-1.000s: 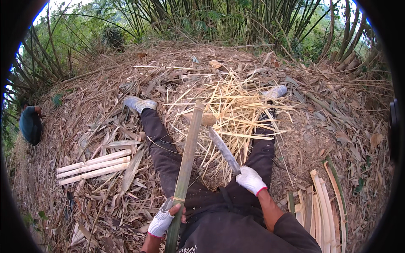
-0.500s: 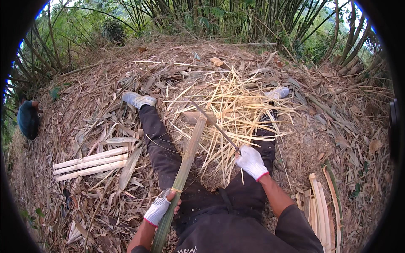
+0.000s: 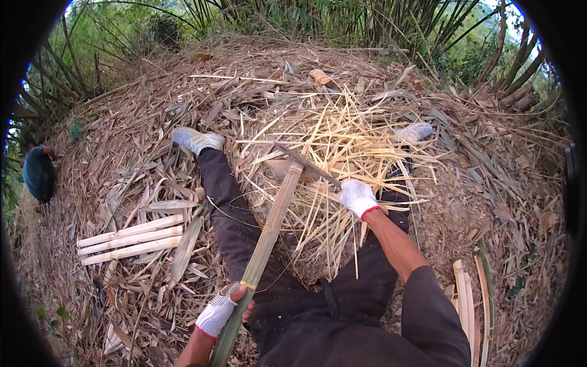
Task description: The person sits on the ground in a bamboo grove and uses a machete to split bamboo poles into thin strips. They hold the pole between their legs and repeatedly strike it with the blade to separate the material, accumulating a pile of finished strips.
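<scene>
In the head view, the left hand (image 3: 215, 313), in a white dotted glove, grips a long green-brown bamboo strip (image 3: 268, 241) just below a pale ridged node, most of it extending forward. The white-gloved right hand (image 3: 358, 198) clenches a narrow dark metal blade (image 3: 309, 165) crossing the strip's far end, beside thin straw-yellow shavings (image 3: 367, 147).

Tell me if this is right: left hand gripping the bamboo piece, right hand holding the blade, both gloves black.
The colour is wrong: the head view shows both gloves white, not black. The rest stands: the left hand grips the bamboo piece and the right hand holds the blade.
</scene>
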Demonstrator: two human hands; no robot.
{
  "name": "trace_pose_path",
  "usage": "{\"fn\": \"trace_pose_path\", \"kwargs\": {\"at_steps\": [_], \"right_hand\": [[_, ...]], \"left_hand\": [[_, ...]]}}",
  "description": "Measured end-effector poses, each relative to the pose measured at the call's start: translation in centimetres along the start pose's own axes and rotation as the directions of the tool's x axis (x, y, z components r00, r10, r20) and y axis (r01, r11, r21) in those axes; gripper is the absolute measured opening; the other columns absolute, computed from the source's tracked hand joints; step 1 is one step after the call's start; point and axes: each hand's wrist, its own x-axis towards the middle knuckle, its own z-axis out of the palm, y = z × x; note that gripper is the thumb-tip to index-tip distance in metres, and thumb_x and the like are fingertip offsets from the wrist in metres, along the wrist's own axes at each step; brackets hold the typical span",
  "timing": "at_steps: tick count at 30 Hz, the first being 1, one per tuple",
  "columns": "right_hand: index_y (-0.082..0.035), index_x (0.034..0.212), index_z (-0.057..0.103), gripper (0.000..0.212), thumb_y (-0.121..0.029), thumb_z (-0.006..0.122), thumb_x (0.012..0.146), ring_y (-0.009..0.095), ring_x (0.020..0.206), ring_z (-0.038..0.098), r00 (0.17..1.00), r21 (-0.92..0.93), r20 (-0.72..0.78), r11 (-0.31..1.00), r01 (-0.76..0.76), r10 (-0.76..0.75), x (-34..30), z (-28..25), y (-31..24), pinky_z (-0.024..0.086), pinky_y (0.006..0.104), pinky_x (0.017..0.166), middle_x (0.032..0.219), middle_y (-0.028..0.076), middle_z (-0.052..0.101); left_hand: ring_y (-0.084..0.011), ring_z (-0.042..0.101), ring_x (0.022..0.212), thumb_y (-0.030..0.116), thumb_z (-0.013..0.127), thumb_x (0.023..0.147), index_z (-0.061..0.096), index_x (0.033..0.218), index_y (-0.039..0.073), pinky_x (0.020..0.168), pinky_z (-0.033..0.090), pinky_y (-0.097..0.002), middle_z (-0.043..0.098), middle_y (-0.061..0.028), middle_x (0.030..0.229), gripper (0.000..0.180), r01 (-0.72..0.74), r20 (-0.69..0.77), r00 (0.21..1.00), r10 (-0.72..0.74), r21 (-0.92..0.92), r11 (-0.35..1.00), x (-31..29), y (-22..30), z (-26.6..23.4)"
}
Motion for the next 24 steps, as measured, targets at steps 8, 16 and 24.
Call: {"fn": "trace_pose_path", "kwargs": {"at_steps": [8, 16, 24], "right_hand": [[-0.002, 0.094, 0.072, 0.028, -0.023, 0.058, 0.082, 0.036, 0.088, 0.071, 0.982, -0.046, 0.099, 0.985, 0.165, -0.159, -0.3, 0.1, -1.5, 0.057, 0.0458, 0.08, 0.094, 0.02, 0.072], [-0.002, 0.092, 0.072, 0.027, -0.023, 0.059, 0.082, 0.037, 0.087, 0.071, 0.97, -0.093, 0.129, 0.972, 0.218, -0.205, 0.1, -1.5, -2.5, 0.057, 0.0466, 0.078, 0.091, 0.022, 0.072], [-0.002, 0.096, 0.071, 0.028, -0.02, 0.057, 0.082, 0.035, 0.088, 0.072, 0.959, -0.126, 0.139, 0.956, 0.264, -0.247, 0.4, -1.6, -2.8, 0.059, 0.0463, 0.076, 0.093, 0.02, 0.072]], "left_hand": [[-0.0133, 0.057, 0.06, 0.041, 0.056, 0.101, 0.052, 0.104, 0.008, 0.054, 0.048, -0.0279, 0.059, -0.0053, 0.075, 0.033, 0.002, -0.061, 0.998, 0.003, 0.084, 0.996, -0.1, 0.9, 1.0], [-0.013, 0.057, 0.058, 0.038, 0.057, 0.101, 0.053, 0.106, 0.008, 0.052, 0.049, -0.0271, 0.06, -0.005, 0.076, 0.031, -0.016, -0.049, 0.999, 0.021, 0.097, 0.995, 1.3, -0.7, -0.3], [-0.0125, 0.057, 0.056, 0.041, 0.053, 0.103, 0.051, 0.104, 0.008, 0.049, 0.048, -0.0275, 0.059, -0.0038, 0.072, 0.032, -0.027, -0.088, 0.995, 0.049, 0.234, 0.972, 1.5, -0.3, 0.4]]}}
